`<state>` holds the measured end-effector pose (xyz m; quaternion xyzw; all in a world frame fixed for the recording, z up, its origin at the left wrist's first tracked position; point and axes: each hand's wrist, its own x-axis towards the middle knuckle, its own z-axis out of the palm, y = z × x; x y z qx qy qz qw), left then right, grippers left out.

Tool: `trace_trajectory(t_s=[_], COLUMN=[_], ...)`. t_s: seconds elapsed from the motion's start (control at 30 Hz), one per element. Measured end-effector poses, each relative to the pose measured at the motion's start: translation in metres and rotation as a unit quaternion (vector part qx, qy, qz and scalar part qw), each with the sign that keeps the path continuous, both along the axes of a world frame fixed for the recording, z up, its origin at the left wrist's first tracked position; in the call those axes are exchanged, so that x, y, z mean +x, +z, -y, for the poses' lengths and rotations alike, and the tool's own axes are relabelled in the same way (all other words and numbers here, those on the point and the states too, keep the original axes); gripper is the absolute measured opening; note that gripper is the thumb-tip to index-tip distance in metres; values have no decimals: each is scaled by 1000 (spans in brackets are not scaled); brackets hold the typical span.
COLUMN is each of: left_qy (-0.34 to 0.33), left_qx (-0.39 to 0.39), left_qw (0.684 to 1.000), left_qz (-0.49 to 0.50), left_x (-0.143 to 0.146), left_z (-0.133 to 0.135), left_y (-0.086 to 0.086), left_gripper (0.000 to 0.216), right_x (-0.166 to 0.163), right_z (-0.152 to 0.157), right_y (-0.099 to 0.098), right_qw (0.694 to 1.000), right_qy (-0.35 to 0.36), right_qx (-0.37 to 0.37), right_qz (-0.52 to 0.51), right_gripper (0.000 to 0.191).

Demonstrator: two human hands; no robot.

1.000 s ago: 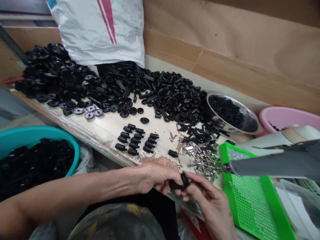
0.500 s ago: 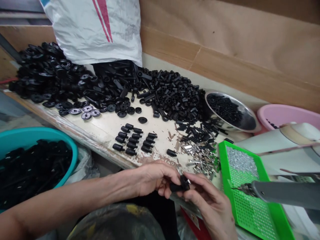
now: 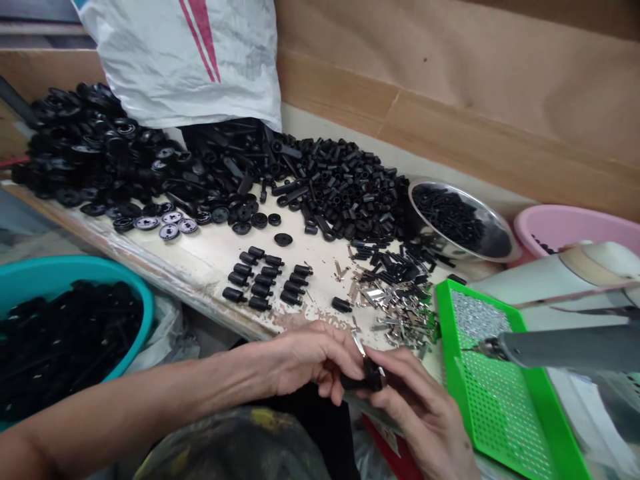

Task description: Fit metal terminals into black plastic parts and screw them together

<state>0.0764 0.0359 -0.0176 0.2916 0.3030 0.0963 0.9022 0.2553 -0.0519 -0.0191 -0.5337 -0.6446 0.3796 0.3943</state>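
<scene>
My left hand (image 3: 313,357) and my right hand (image 3: 417,407) meet at the near edge of the worktable (image 3: 210,257), both pinching one small black plastic part (image 3: 364,380). A thin silvery metal strip (image 3: 359,344) sticks up from between the fingers. Just beyond the hands lies a heap of small metal clips (image 3: 397,310). Rows of short black pegs (image 3: 265,280) lie lined up on the table ahead of my left hand, with one lone peg (image 3: 342,305) closer to the clips.
Big piles of black wheels (image 3: 95,153) and black sleeves (image 3: 345,187) cover the table's back, under a white sack (image 3: 185,60). A steel bowl (image 3: 460,223), pink basin (image 3: 575,230), green perforated tray (image 3: 500,393), grey electric screwdriver (image 3: 560,347) and teal basin (image 3: 75,320) surround me.
The hands stay together on the black part, and the metal strip now shows above the fingers. The grey screwdriver dropped over the green tray, then shifted slightly.
</scene>
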Motion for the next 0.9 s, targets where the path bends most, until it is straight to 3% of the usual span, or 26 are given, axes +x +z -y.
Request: trace_trajectory(t_s=[0.13, 0.33, 0.47, 0.63, 0.83, 0.9], left_qy=[15, 22, -38, -55, 35, 37], left_qx=[1, 59, 9, -18, 51, 66], left_qw=[999, 997, 998, 995, 998, 997], left_qz=[39, 33, 46, 81, 23, 24], left_x=[-4, -8, -9, -6, -4, -6], left_z=[3, 0, -5, -1, 6, 6], left_y=[-1, 7, 10, 6, 7, 10], left_gripper=[21, 28, 22, 19, 19, 20], right_x=[5, 7, 8, 9, 7, 8], right_z=[1, -1, -1, 1, -4, -5], right_y=[-1, 4, 7, 10, 9, 9], right_qw=[999, 999, 998, 992, 992, 992], right_qy=[-44, 11, 24, 79, 21, 19], right_qx=[-3, 26, 52, 84, 73, 77], right_qz=[-5, 25, 32, 57, 98, 99], right_gripper=[30, 32, 35, 39, 40, 39])
